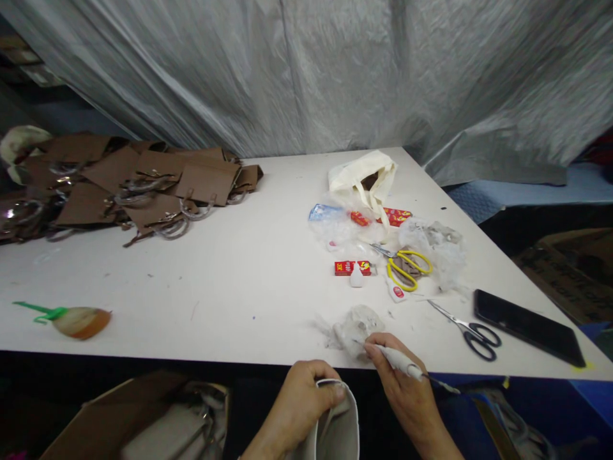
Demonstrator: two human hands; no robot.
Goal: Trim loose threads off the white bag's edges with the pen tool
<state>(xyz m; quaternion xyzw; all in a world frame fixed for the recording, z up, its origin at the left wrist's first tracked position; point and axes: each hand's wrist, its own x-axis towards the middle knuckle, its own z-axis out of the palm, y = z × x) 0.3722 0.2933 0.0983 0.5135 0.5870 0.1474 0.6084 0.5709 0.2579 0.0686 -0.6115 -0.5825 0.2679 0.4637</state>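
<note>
- Bag [338,428]: pale grey, at the bottom centre of the frame, below the table edge; only its curved upper rim shows.
- Left hand [301,399]: closed on the bag's rim, fingers curled over it.
- Right hand [407,390]: lower centre-right, gripping a white pen-like tool [397,360] between thumb and fingers; the tip points up-left.
- Wad [357,326]: crumpled clear plastic on the table [249,275], just at the tool's tip; contact cannot be told.
- Black scissors [472,332]: right of the wad, near the table's front edge.
- Phone [529,326]: dark, flat, further right.
- Yellow scissors [405,268]: centre-right, beside a red box [352,267] and a small white bottle [357,276].
- Cloth bag [364,179]: cream, upper centre-right, with red packets [395,216] and clear wrappers about it.
- Brown bags [134,185]: a heap with clear handles, upper left of the frame.
- Brush [71,319]: green handle, orange-brown head, at lower left on the table.
- Sheeting [306,70]: grey plastic, hangs behind the table.
- Box [143,421]: cardboard, at bottom left, under the table.
</note>
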